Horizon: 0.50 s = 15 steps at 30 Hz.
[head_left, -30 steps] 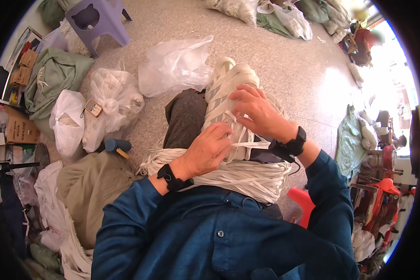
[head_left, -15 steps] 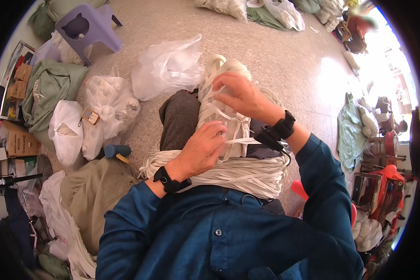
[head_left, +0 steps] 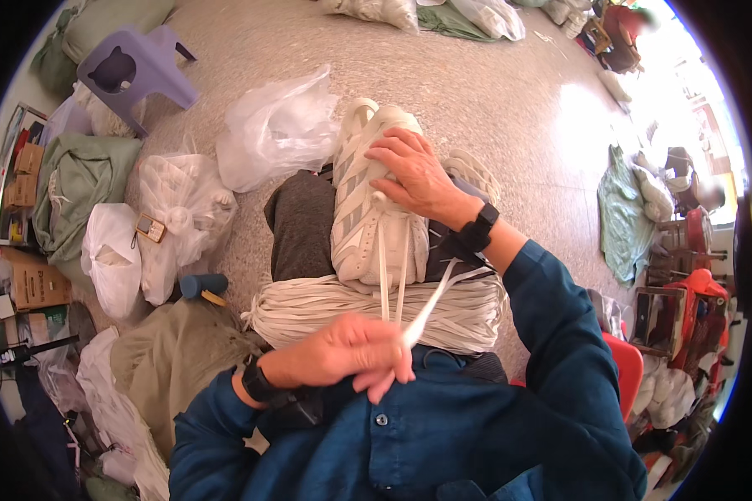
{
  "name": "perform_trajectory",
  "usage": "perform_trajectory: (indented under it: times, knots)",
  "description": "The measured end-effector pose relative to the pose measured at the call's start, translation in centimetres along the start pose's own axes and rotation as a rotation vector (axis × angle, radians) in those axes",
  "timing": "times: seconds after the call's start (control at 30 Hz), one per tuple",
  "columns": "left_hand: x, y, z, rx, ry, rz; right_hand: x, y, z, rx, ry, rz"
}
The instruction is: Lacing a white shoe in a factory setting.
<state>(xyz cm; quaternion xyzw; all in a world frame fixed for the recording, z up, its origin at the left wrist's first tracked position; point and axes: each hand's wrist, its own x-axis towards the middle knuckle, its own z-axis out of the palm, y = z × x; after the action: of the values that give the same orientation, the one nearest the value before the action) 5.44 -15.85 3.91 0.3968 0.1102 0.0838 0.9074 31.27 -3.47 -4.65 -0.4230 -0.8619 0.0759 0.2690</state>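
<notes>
Head view: your left hand [head_left: 342, 355], near, at your shirt front [head_left: 393, 447], is closed on pale strips [head_left: 427, 314] that run taut from it. The cream banded piece [head_left: 382, 255] lies beyond, lengthwise between your legs, just past the strip bundle [head_left: 297, 311] across your lap. Your right hand [head_left: 414, 177] rests on its right far part, thumb and fingers apart. Far left of it: a clear plastic bag [head_left: 277, 138].
</notes>
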Motion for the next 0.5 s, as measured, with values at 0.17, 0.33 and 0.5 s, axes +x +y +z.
perform_trajectory:
  times: [0.17,0.33,0.5]
  knots:
    - [-0.2,-2.9,-1.1,0.064,0.089,0.011,0.2,-0.4,-0.7,0.134,0.052,0.047]
    - [0.0,-2.9,-0.9,0.308,0.208,0.110,-1.7,-2.9,-4.7,0.194,0.196,0.138]
    - [0.9,-2.8,-1.2,0.506,0.339,0.199,-5.8,-4.1,-4.2,0.301,-0.033,0.174]
